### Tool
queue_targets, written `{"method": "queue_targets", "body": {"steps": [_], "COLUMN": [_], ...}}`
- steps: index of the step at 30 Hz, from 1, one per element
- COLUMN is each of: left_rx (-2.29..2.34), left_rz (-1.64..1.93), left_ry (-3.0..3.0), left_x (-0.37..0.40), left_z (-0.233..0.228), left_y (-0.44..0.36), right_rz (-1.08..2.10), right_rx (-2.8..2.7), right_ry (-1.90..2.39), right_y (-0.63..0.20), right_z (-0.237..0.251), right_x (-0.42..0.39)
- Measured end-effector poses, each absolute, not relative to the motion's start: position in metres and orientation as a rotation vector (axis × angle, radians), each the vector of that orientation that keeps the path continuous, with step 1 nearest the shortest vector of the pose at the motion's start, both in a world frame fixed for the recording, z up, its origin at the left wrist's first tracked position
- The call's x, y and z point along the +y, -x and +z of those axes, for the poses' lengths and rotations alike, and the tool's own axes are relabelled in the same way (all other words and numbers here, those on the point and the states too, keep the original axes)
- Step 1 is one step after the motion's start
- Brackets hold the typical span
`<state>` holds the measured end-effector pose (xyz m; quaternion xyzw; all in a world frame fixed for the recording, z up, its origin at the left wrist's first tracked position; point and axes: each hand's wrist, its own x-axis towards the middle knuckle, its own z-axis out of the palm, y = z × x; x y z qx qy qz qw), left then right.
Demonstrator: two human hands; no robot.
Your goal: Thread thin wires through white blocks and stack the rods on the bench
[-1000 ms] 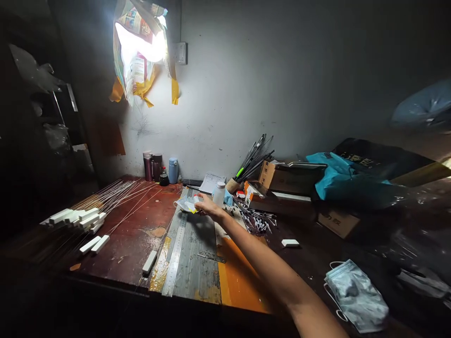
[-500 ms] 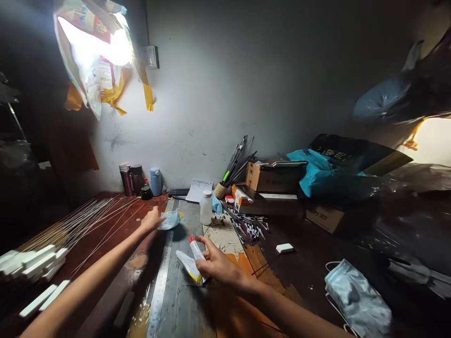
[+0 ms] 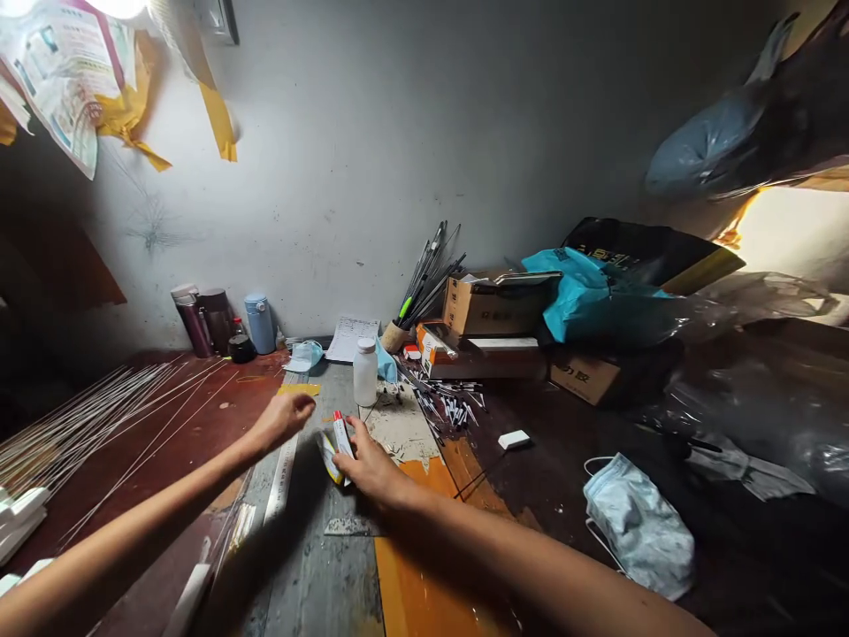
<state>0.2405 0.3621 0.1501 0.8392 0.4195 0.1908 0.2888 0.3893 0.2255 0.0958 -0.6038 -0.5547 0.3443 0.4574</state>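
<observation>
From the head camera, the right hand [image 3: 371,464] lies on the grey metal strip of the workbench [image 3: 318,566], its fingers closed around a small glue tube [image 3: 340,438] with a red cap; the tube rests on the strip and points away from the person. The white plastic bottle [image 3: 364,372] stands upright just beyond the tube, a short bare stretch of strip between them. The left hand [image 3: 284,416] hovers just left of the tube, loosely curled and holding nothing, fingertips apart from the tube. A steel ruler [image 3: 282,464] runs along the strip's left edge, under that hand.

Left of the bottle, well apart, thin white rods [image 3: 99,416] fan across the brown bench top, with a few white blocks [image 3: 19,518] at the frame's edge. Behind the bottle lie a paper note [image 3: 355,336] and a blue face mask [image 3: 305,356]; flasks [image 3: 199,318] stand further left against the wall. Right of the bottle, small dark pieces [image 3: 451,407] are scattered, then a white block [image 3: 514,439], and a crumpled mask [image 3: 640,522] well to the right. Cardboard boxes [image 3: 494,305] crowd the back right. The strip nearer the person than the tube is bare.
</observation>
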Motion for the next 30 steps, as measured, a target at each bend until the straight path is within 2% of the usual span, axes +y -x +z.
{"method": "queue_targets", "body": {"steps": [7,15,20,25,30], "left_rx": [0.971,0.597,0.754,0.619,0.488], "left_rz": [0.397,0.496,0.340,0.147,-0.310], "left_ry": [-1.831,-1.373,-1.777,-2.091,-1.516], "left_x": [0.291,0.197,0.155,0.118,0.092], "left_z": [0.144,0.153,0.152,0.147,0.141], "left_y": [-0.207,-0.211,-0.204,-0.208,-0.219], "right_rz": [0.697,0.697,0.631,0.632,0.613], "right_rx": [-1.412,-1.708,-1.536,-1.438,-1.419], "right_ry": [1.512,1.478,1.470,1.521,1.517], "right_y": [-0.378,-0.362,-0.390,-0.389,-0.380], "right_z": [0.129,0.153,0.171,0.152,0.108], "right_x": [0.221,0.117,0.057,0.008,-0.043]}}
